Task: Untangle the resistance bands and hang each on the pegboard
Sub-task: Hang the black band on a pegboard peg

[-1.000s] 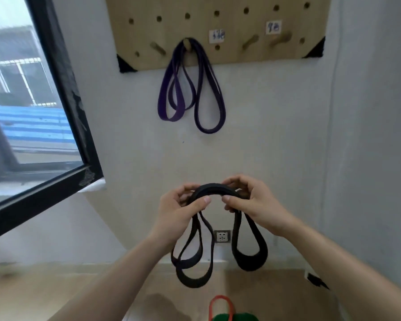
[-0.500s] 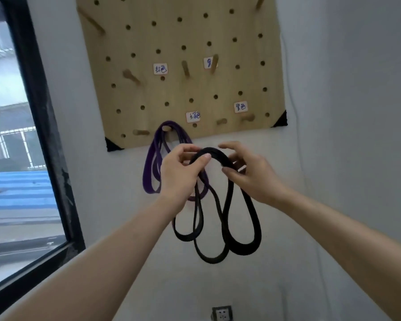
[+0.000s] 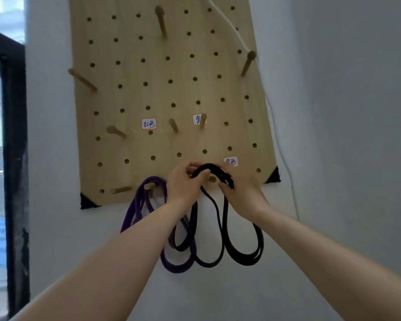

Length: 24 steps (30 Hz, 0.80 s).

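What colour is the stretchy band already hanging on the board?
Purple. The purple band hangs from a low peg, clearest in the head view.

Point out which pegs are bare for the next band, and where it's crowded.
Bare: the bottom-left peg, left of the purple band; the middle-row pegs beside the labels. Crowded: the pegboard bottom edge, where left hand and right hand hold the black band.

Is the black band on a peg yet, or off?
Not clearly on. The left hand and right hand grip the black band, its top arched over a peg; whether it rests there, cannot tell.
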{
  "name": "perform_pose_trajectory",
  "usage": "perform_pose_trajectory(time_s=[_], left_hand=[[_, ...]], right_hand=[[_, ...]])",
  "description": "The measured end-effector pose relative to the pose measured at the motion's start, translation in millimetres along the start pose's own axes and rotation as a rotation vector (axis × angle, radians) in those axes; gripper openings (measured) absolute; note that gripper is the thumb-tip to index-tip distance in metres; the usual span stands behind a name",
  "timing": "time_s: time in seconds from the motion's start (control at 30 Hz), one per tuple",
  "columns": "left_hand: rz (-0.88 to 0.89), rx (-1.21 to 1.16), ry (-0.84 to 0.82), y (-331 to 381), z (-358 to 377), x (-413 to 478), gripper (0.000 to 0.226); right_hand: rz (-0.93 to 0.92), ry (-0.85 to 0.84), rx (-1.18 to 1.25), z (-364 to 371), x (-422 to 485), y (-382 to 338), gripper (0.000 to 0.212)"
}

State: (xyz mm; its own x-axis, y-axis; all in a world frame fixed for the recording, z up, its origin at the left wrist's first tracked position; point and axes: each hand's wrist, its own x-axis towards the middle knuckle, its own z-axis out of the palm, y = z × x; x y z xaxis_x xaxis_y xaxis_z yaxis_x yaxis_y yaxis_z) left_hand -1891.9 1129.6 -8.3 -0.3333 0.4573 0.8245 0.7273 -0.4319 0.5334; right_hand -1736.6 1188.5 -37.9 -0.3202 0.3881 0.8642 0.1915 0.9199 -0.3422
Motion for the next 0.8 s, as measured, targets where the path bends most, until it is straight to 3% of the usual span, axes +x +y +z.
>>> perform_pose_trajectory(time_s=[0.33,0.47,0.67,0.8], left_hand=[[0.051,0.150,0.019,-51,19,25,0.014],[0.017,0.210,0.022,-59,24,35,0.017],[-0.073,0.228,-0.047,-62,23,35,0.018],[0.018,0.175,-0.178,-61,7,14,0.038]], right_hand=[[-0.171,0.199,0.025,61,19,49,0.044],[-0.128,0.260,0.043,77,25,56,0.044],[0.036,0.200,0.158,85,24,60,0.060],[0.093,0.073,0.259,72,8,55,0.068]])
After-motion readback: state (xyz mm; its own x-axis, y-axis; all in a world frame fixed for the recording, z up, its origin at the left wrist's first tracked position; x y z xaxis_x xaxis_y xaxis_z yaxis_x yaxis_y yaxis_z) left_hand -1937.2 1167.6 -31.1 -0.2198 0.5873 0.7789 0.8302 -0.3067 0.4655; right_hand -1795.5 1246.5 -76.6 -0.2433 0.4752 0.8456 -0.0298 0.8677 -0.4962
